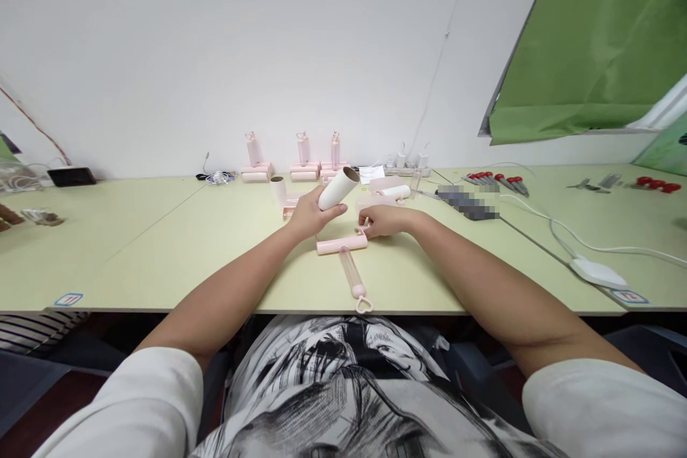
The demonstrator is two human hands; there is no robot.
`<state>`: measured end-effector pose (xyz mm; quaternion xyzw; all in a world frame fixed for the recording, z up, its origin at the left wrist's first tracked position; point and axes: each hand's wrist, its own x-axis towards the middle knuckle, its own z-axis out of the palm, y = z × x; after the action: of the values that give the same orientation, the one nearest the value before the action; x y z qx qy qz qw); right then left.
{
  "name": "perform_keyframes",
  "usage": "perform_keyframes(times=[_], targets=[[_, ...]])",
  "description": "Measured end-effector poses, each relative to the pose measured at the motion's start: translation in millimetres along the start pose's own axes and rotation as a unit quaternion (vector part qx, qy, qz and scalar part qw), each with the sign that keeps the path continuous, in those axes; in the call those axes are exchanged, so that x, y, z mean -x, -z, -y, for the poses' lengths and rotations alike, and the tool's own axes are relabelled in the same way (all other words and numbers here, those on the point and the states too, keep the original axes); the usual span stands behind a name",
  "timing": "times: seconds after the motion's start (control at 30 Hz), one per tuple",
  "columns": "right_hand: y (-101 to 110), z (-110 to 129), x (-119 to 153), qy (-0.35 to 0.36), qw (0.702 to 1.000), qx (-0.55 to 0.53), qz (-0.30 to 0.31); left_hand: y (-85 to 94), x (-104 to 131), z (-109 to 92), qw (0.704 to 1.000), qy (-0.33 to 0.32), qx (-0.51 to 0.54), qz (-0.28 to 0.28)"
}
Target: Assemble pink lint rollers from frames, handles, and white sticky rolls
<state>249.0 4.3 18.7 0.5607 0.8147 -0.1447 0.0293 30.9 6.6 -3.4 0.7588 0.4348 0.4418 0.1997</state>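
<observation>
My left hand (308,216) is closed around a white sticky-paper roll (335,190), tilted up, with its brown cardboard core showing at the upper end. Below it, a pink lint roller (342,245) lies on the table, its clear handle (351,272) and heart-shaped loop pointing towards me. The fingers of my right hand (387,220) are pinched at the right end of the lint roller's frame. Part of that end is hidden by the fingers.
Behind my hands stand another white roll (278,190) and several pink lint rollers (304,170) along the wall. More roller parts (394,192) lie beyond my right hand. Farther right are red-handled tools (507,182), a blurred dark item (466,203) and a white cable (606,247).
</observation>
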Motion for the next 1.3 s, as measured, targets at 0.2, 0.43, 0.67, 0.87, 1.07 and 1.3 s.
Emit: perform_keyframes(times=[0.2,0.43,0.67,0.87,1.07,1.3], targets=[[-0.4,-3.8,-2.1,0.001,1.000,0.011,-0.004,0.4,0.4,-0.9,1.000,0.001,0.003,0.003],[-4.1,-4.2,-5.2,-0.001,1.000,0.020,-0.019,0.8,0.2,-0.7,1.000,0.003,0.001,0.006],[-6.5,-1.0,-6.3,0.000,0.999,0.025,-0.034,1.5,0.4,-1.2,1.000,0.004,-0.002,0.013],[-5.3,-2.3,-6.1,0.000,0.999,0.019,-0.033,1.3,0.3,-0.8,1.000,0.006,-0.002,0.018],[-2.5,-4.1,-4.2,-0.006,1.000,0.008,-0.026,0.9,-0.2,-0.2,1.000,0.008,0.004,0.018],[0.0,-0.5,-1.4,-0.007,0.997,-0.045,-0.057,1.5,0.9,-2.5,1.000,0.017,-0.014,0.011]])
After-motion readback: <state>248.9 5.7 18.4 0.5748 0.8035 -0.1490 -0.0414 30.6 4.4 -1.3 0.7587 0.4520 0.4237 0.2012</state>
